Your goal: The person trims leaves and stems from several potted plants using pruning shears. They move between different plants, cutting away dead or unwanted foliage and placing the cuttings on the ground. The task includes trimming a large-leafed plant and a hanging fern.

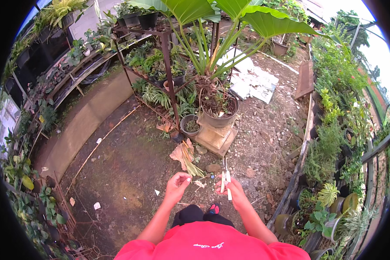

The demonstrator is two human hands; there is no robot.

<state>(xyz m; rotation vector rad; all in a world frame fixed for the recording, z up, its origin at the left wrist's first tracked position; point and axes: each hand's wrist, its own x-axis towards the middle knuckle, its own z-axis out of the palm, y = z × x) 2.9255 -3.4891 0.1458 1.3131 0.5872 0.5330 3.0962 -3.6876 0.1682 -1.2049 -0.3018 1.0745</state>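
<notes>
My right hand is closed around a white-handled tool. Two slim handle parts show, and two thin metal prongs point away from me. A thin pale loop stands out beside the fingers; whether it belongs to the tool is unclear. My left hand is raised at about the same height, fingers curled and thumb tip against the index finger. Any small thing in that pinch is too hidden to make out. Just beyond it, in line of sight, lie yellowed leaf stalks and a dry brown leaf on the ground.
A large potted elephant-ear plant stands ahead on stone slabs, beside a rusty metal plant rack. A small grey pot adjoins it. White sheets lie behind. Planted beds with a wooden edging line the right.
</notes>
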